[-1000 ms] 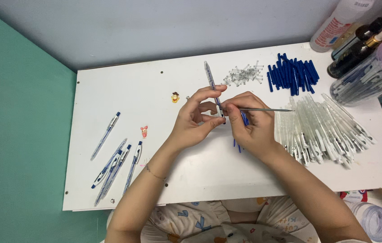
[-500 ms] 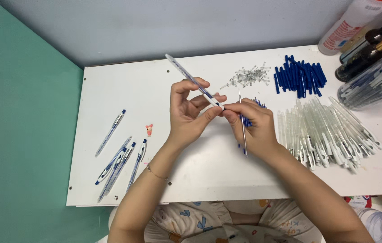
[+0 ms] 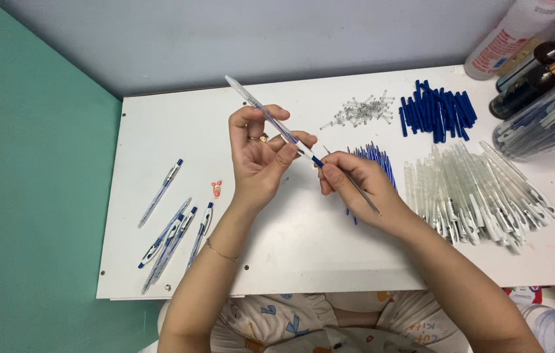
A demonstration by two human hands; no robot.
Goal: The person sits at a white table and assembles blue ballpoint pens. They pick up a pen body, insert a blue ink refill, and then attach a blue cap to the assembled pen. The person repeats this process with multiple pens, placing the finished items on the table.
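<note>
The clear pen barrel (image 3: 261, 112) is held up over the middle of the white surface (image 3: 159, 137), tilted so its far end points up and to the left and its blue tip end points down toward the right. The left hand (image 3: 261, 163) pinches the barrel between thumb and fingers near its lower half. The right hand (image 3: 356, 186) meets the blue tip with its thumb and forefinger closed on it, and a thin refill (image 3: 356, 186) lies along that hand, caught under the fingers and sticking out past them. To do this well, the barrel looks best kept steady in the left hand while the right does the fine turning or pushing in line with the barrel, so nothing bends. Just behind the right hand lies a small bunch of blue refills (image 3: 375, 157). Farther back are a little heap of springs (image 3: 359, 112) and a pile of blue caps (image 3: 435, 112). To the right spreads a big heap of clear empty barrels (image 3: 480, 196). At the left side lie several finished pens (image 3: 173, 238), one apart from the rest, with a tiny red figure (image 3: 216, 188) near them.
</note>
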